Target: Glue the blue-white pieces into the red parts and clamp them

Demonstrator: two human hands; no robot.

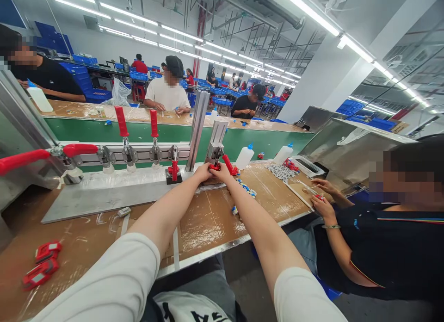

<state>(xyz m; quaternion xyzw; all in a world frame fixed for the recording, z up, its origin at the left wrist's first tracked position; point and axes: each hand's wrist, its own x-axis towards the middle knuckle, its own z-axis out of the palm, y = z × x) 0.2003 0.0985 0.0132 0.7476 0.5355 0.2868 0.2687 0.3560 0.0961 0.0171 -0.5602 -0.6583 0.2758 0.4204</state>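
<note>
Both arms reach forward to a small upright metal fixture [215,139] on the bench. My left hand [203,172] and my right hand [222,172] meet at its base, with fingers closed about a small red plastic part [214,166]. The hands partly hide this part, and whether it is seated in the fixture I cannot tell. Just right of my right hand is the fixture's toggle clamp with a red handle [228,164]. To the left of my left hand, another red clamp [174,170] stands on a black base. Small blue and white pieces [245,188] lie beside my right forearm.
Red-handled toggle clamps [121,121] line a metal rail above a metal plate [104,199]. Red plastic casings [41,272] lie front left. White bottles [244,156] and grey pieces [280,172] are to the right. A co-worker [388,229] sits close on the right; others work across the green conveyor [138,130].
</note>
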